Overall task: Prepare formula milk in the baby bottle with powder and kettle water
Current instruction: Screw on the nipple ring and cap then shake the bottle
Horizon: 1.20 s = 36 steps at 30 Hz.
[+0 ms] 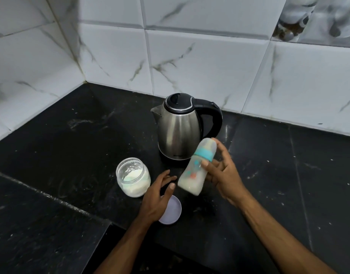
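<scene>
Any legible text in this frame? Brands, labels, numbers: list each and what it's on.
Nothing can be read for certain.
Kettle: small brand mark low on the steel body, too small and blurred to read.
Baby bottle: coloured printed marks on its side, blurred; no letters or numbers can be made out.
Powder jar: no label shows.
Lid on the counter: plain, no text.

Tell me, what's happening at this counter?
A person is making baby formula. The right hand holds the capped baby bottle tilted in the air, milky liquid inside, as if mixing it. The left hand hovers open over a round lid. An open jar of powder and a steel kettle stand on the black counter.
</scene>
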Tool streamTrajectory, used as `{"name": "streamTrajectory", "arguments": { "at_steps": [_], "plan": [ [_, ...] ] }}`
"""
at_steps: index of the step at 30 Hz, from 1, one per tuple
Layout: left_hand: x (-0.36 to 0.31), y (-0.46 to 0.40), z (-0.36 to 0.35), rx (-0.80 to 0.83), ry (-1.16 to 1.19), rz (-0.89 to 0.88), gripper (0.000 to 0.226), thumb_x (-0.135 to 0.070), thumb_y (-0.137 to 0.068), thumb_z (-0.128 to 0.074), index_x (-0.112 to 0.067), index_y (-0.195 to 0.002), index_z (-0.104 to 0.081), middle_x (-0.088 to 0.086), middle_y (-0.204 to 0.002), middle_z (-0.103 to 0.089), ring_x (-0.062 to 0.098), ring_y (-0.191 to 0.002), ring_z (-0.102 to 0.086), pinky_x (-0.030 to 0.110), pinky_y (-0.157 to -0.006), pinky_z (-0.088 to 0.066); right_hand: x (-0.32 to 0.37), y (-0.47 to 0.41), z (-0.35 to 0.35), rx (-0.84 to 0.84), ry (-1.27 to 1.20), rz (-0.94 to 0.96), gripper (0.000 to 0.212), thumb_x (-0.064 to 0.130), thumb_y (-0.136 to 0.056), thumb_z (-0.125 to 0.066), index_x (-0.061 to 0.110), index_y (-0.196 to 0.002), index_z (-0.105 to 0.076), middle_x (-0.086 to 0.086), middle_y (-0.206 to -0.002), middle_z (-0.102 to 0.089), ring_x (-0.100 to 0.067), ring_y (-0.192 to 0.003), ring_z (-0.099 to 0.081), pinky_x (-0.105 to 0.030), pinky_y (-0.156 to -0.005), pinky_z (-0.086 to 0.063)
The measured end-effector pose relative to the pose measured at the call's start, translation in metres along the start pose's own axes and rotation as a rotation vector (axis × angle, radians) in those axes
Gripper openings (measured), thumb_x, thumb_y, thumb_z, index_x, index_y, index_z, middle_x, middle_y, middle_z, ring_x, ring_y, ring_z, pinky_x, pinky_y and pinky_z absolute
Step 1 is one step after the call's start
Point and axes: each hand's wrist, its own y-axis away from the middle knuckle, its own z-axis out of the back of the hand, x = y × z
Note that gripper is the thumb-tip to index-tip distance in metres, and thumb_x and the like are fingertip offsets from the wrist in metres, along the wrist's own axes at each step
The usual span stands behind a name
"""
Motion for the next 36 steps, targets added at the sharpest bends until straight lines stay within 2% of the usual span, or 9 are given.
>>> {"name": "streamTrajectory", "arguments": {
  "at_steps": [4, 9, 14, 19, 24, 27, 30, 34, 36],
  "plan": [
    [-0.002, 0.001, 0.000, 0.005, -0.003, 0.003, 0.080, -0.076, -0.085, -0.043, -0.020, -0.142, -0.042, -0.020, -0.125, -0.065, 0.000, -0.127, -0.052, 0.035, -0.109, -0.041, 0.004, -0.010, 0.003, -0.171, -0.230, 0.042, 0.109, 0.042, -0.050, -0.096, 0.027, -0.142, -0.041, -0.012, -0.118, -0.068, -0.028, -0.103, -0.070, -0.038, -0.072, -0.059],
    [0.001, 0.000, 0.000, 0.016, -0.013, 0.019, 0.074, -0.068, -0.086, -0.045, -0.020, -0.142, -0.042, -0.019, -0.126, -0.064, -0.004, -0.123, -0.054, 0.033, -0.108, -0.043, -0.003, 0.003, 0.003, 0.013, 0.096, -0.015, 0.078, 0.023, -0.073, -0.085, 0.037, -0.137, -0.042, -0.018, -0.122, -0.066, -0.032, -0.107, -0.069, -0.043, -0.078, -0.059],
    [-0.001, 0.001, -0.001, 0.009, -0.017, 0.001, 0.075, -0.070, -0.085, -0.044, -0.021, -0.142, -0.042, -0.021, -0.125, -0.064, -0.010, -0.123, -0.050, 0.025, -0.106, -0.040, 0.005, -0.007, 0.006, -0.173, -0.172, 0.080, 0.081, 0.025, -0.073, -0.083, 0.029, -0.142, -0.039, -0.004, -0.106, -0.074, -0.026, -0.100, -0.070, -0.038, -0.074, -0.059],
    [0.004, 0.000, 0.000, 0.002, 0.025, -0.006, 0.083, -0.077, -0.083, -0.045, -0.019, -0.142, -0.042, -0.015, -0.127, -0.065, 0.000, -0.123, -0.056, 0.038, -0.107, -0.045, -0.001, 0.013, 0.002, 0.117, 0.221, -0.021, 0.075, 0.015, -0.076, -0.078, 0.038, -0.137, -0.040, -0.014, -0.119, -0.069, -0.028, -0.106, -0.069, -0.036, -0.077, -0.059],
    [0.004, 0.000, -0.002, -0.010, 0.013, -0.027, 0.081, -0.080, -0.082, -0.042, -0.024, -0.141, -0.042, -0.022, -0.124, -0.065, -0.001, -0.125, -0.053, 0.035, -0.108, -0.042, 0.022, -0.013, 0.008, -0.227, -0.184, 0.180, 0.064, 0.014, -0.083, -0.071, 0.031, -0.137, -0.040, -0.002, -0.101, -0.075, -0.026, -0.099, -0.068, -0.040, -0.075, -0.061],
    [0.005, -0.001, -0.002, -0.005, 0.017, -0.031, 0.081, -0.081, -0.082, -0.041, -0.025, -0.141, -0.043, -0.021, -0.124, -0.065, -0.002, -0.123, -0.054, 0.036, -0.107, -0.043, 0.012, 0.000, 0.001, -0.085, 0.001, 0.084, 0.079, 0.024, -0.074, -0.084, 0.033, -0.139, -0.039, -0.012, -0.115, -0.071, -0.026, -0.101, -0.070, -0.037, -0.075, -0.060],
    [0.007, -0.003, -0.002, 0.001, 0.021, -0.019, 0.083, -0.081, -0.081, -0.042, -0.024, -0.141, -0.043, -0.025, -0.123, -0.064, -0.001, -0.122, -0.056, 0.038, -0.106, -0.045, 0.004, 0.008, -0.001, 0.132, 0.244, 0.031, 0.077, 0.011, -0.078, -0.080, 0.033, -0.139, -0.038, -0.017, -0.124, -0.064, -0.028, -0.108, -0.069, -0.036, -0.079, -0.059],
    [0.004, -0.001, -0.002, 0.004, 0.025, -0.028, 0.083, -0.082, -0.081, -0.041, -0.024, -0.141, -0.043, -0.026, -0.123, -0.064, -0.003, -0.124, -0.053, 0.029, -0.106, -0.041, 0.022, -0.015, 0.002, -0.201, -0.153, 0.146, 0.091, 0.032, -0.067, -0.087, 0.028, -0.143, -0.037, -0.008, -0.108, -0.073, -0.029, -0.102, -0.069, -0.041, -0.076, -0.060],
    [0.005, 0.000, -0.003, 0.004, 0.032, -0.027, 0.083, -0.082, -0.081, -0.041, -0.025, -0.140, -0.043, -0.023, -0.123, -0.065, -0.003, -0.124, -0.053, 0.028, -0.106, -0.040, 0.020, -0.015, 0.002, -0.225, -0.201, 0.158, 0.076, 0.023, -0.077, -0.074, 0.026, -0.143, -0.036, -0.003, -0.104, -0.074, -0.028, -0.102, -0.068, -0.040, -0.074, -0.061]
  ]
}}
